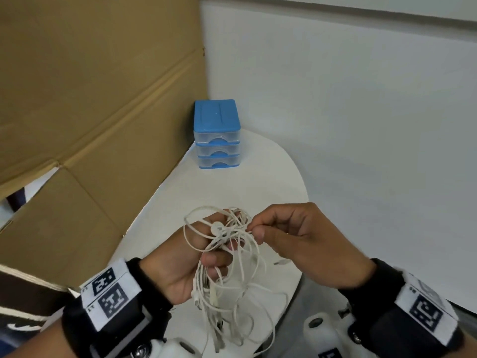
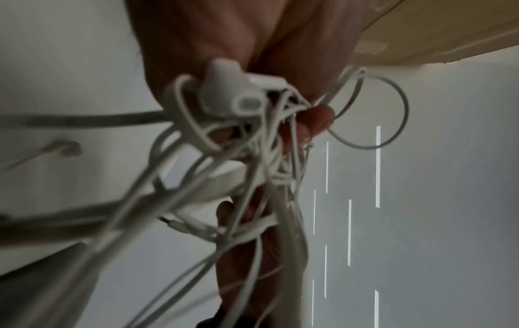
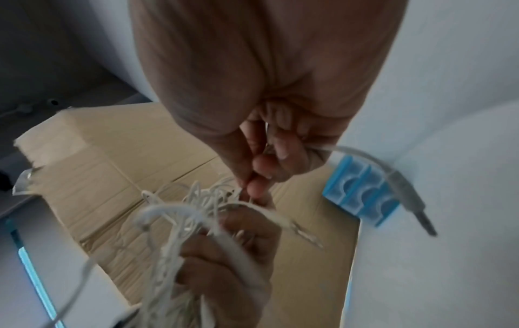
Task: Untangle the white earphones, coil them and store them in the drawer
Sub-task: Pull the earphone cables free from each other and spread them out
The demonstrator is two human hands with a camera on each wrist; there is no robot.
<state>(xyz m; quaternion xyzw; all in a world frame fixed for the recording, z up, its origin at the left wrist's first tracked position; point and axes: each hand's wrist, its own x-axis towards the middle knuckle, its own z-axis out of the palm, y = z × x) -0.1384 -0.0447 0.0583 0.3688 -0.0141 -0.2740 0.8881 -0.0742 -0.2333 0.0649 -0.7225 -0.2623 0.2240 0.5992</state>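
The white earphones (image 1: 227,257) are a tangled bundle held above the white table (image 1: 258,177). My left hand (image 1: 215,254) grips the bundle in its fist, thumb across the wires, with loops hanging below. My right hand (image 1: 254,228) pinches a strand at the top of the tangle between thumb and forefinger. The left wrist view shows an earbud (image 2: 224,86) on top of the knot. In the right wrist view a jack plug (image 3: 413,199) sticks out past my right hand's fingers (image 3: 280,153). The blue drawer unit (image 1: 217,135) stands at the table's far corner, all three drawers closed.
A large brown cardboard sheet (image 1: 90,99) leans along the table's left side. A white wall (image 1: 335,99) stands behind and to the right. The table's rounded edge curves down the right side, with white fittings (image 1: 320,329) below it.
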